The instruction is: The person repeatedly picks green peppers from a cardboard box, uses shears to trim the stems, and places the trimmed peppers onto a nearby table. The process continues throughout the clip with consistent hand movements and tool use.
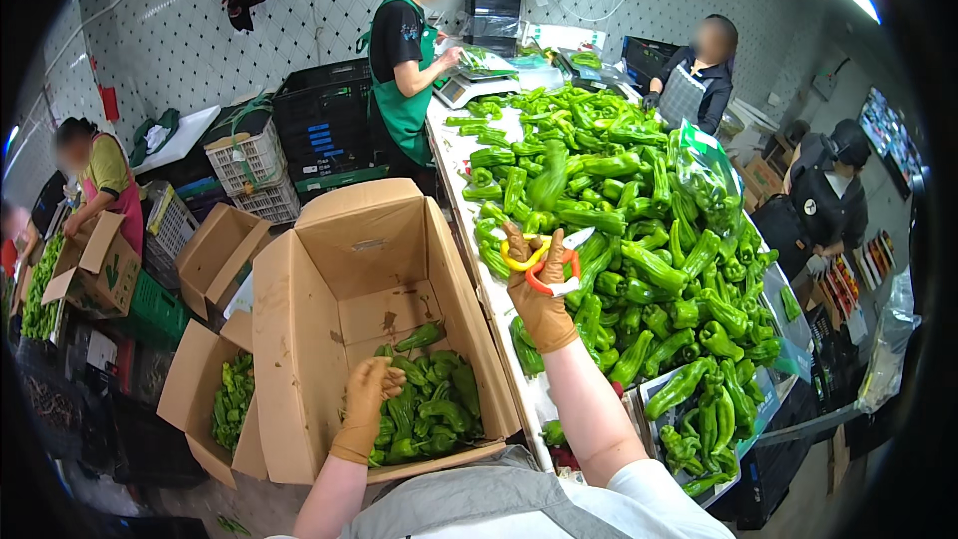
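Observation:
My right hand [540,292], in a brown glove, is over the table's near left part with scissors [552,262] in its fingers; they have yellow and orange handle loops and a pale blade. Just beyond it a blurred green pepper [550,176] shows above the heap of green peppers [651,239]. My left hand [372,382], gloved too, is in the large cardboard box [292,359], its fingers curled above green peppers [441,412] at the near end. Whether those fingers hold anything is unclear.
A smaller cardboard box [187,389] of peppers stands left. A tray of peppers [737,464] is at the near right, a plastic bag of peppers [707,187] on the heap. One co-worker [404,67] stands beside a scale [475,88]; another [700,82] is across the table.

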A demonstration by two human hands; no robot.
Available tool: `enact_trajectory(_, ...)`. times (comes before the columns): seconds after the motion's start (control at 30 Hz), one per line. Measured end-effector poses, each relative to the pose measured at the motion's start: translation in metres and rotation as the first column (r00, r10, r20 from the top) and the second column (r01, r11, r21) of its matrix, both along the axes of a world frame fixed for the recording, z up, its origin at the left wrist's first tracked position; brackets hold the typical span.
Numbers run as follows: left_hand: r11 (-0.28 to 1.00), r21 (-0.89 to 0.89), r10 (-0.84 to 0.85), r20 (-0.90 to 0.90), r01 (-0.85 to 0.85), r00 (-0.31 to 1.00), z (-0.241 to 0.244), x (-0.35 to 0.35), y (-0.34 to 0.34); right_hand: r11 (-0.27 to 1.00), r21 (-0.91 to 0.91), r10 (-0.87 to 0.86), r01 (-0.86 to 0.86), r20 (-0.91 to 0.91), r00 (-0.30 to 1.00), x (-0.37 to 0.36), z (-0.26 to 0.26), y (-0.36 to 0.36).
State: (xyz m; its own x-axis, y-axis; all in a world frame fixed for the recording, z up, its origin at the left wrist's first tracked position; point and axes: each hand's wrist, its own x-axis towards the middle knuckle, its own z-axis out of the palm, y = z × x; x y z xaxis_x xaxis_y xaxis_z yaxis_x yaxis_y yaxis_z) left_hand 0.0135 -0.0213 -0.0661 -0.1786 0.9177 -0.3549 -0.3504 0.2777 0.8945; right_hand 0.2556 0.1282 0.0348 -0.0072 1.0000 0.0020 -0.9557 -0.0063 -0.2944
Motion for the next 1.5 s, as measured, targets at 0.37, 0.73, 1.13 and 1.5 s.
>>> enact_trajectory(0.37, 0.319, -0.887, -0.806, -0.439, 0.333, -0.398, -0.104, 0.017, 0.011, 0.941, 0.162, -0.096, -0.296, 0.970, 0.225, -0.050, -0.084, -0.086)
enact_trajectory(0.73, 0.812, -0.487, -0.572, -0.774, 0.320, 0.272, -0.164, -0.010, 0.002, 0.971, 0.094, -0.023, -0.218, 0.950, 0.311, -0.052, -0.089, -0.082)
enact_trajectory(1.13, 0.929, 0.191, -0.014, 0.874, -0.317, 0.485, 0.005, -0.020, 0.020, 0.956, -0.055, 0.099, -0.288, 0.986, 0.137, -0.052, -0.037, -0.110)
enact_trajectory(1.5, 0.909, 0.178, -0.043, 0.940, -0.378, 0.339, -0.014, -0.016, 0.006, 0.893, 0.152, -0.326, -0.424, 0.868, -0.375, -0.069, -0.064, -0.122)
